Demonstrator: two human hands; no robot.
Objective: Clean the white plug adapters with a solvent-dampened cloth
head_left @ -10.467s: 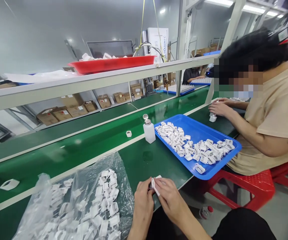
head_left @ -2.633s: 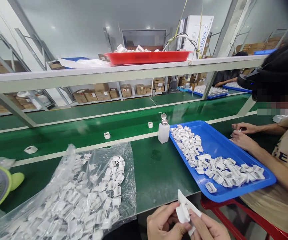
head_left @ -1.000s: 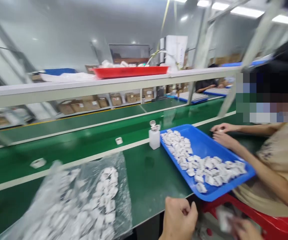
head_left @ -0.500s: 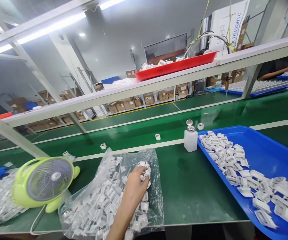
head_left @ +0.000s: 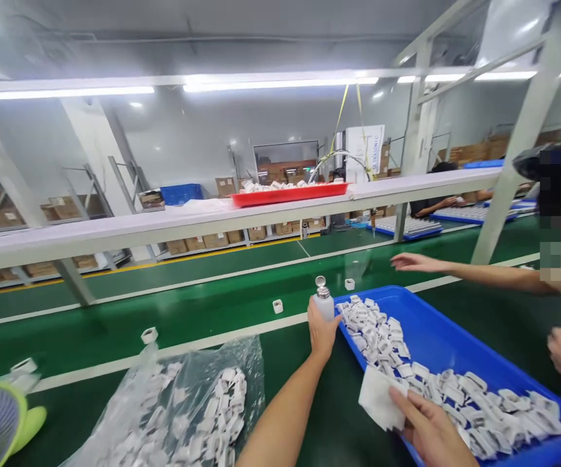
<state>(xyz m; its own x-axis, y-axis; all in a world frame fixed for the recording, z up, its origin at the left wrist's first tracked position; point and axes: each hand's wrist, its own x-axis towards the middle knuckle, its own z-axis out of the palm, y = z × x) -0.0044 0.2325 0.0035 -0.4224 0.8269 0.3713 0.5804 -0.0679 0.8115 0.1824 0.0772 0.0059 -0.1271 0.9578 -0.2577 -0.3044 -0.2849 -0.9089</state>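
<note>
Around the lower part of a white bottle (head_left: 324,307) with a metal pump top, my left hand (head_left: 323,332) is closed; the bottle stands at the blue tray's left corner. My right hand (head_left: 423,418) pinches a white cloth (head_left: 381,398) over the near left edge of the blue tray (head_left: 426,321). White plastic parts (head_left: 460,395) lie heaped along the tray's left and near sides. To the left of my left arm, a clear plastic bag (head_left: 250,370) holds many similar white parts.
Small white pieces (head_left: 277,306) sit on the green belt. A green fan (head_left: 30,425) stands at the lower left. A shelf (head_left: 183,224) with a red tray (head_left: 290,195) crosses above. At right, a co-worker's arm (head_left: 484,275) reaches beyond the blue tray.
My left hand has left the bagged parts and closed around the bottle. My right hand has come into view with the cloth. The view has shifted right, and a co-worker's arm now reaches in.
</note>
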